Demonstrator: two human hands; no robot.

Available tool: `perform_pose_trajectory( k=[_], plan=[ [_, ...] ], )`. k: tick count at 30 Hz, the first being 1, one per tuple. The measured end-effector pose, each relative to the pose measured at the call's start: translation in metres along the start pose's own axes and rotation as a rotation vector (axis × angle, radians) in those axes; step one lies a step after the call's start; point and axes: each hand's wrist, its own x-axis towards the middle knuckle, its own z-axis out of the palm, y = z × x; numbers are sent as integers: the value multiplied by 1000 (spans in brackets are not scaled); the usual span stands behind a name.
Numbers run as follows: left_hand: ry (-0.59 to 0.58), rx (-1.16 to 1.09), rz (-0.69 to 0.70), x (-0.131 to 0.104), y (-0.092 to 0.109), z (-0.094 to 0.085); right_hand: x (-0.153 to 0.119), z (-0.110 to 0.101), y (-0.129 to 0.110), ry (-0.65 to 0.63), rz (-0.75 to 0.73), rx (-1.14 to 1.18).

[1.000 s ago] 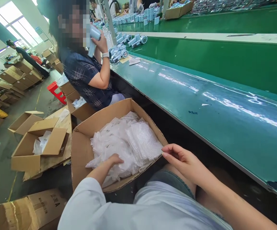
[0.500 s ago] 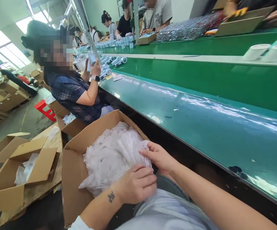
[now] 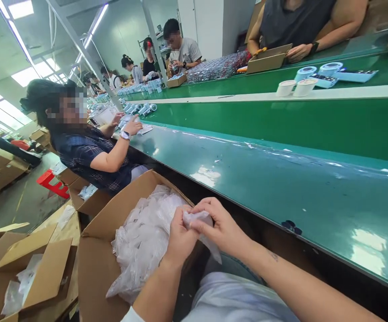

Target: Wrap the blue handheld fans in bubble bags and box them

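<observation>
the bag [image 3: 199, 217] was pinched between the fingers of left hand [image 3: 180, 236] and right hand [image 3: 221, 225], neither nearer; its loose end trailed toward five o'clock, with the box [image 3: 95, 273] at eight and the table [image 3: 264, 183] at two.

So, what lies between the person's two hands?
In the head view, crumpled translucent plastic lies between the left hand and right hand, held by both.

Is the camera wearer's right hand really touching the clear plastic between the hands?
Touching. In the head view, the right hand visibly pinches the clear plastic.
</observation>
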Motion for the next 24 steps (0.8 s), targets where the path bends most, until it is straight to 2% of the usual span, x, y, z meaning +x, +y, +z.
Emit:
perform_pose_trajectory(
  k=[2,3,5,8,10,12,14,15,17,19,20,22,24],
  plan=[
    [-101,-93,-74,-2,5,1,1,-6,-2,44,4,-24],
    [-115,-156,-119,-2,8,0,3,-10,-2,33,27,6],
    [-42,-267,-160,-1,13,-7,7,-18,-1,9,60,88],
    [105,-321,-83,1,18,-17,11,-25,2,72,72,212],
    [109,-282,-32,1,17,-19,12,-24,4,91,98,326],
    [41,-192,-52,-1,13,-16,12,-19,4,76,130,433],
    [1,-58,-71,-2,8,-12,12,-14,4,53,151,447],
    [15,14,-55,-2,6,-11,12,-13,5,50,159,421],
    [130,127,32,-1,4,-13,14,-12,6,54,185,364],
    [236,157,103,1,5,-17,18,-15,7,98,205,338],
    [237,134,109,1,6,-20,19,-17,7,126,202,316],
    [96,64,52,0,6,-24,24,-19,6,169,166,252],
    [-133,14,-101,-5,2,-26,29,-19,3,218,113,187]
  ],
)
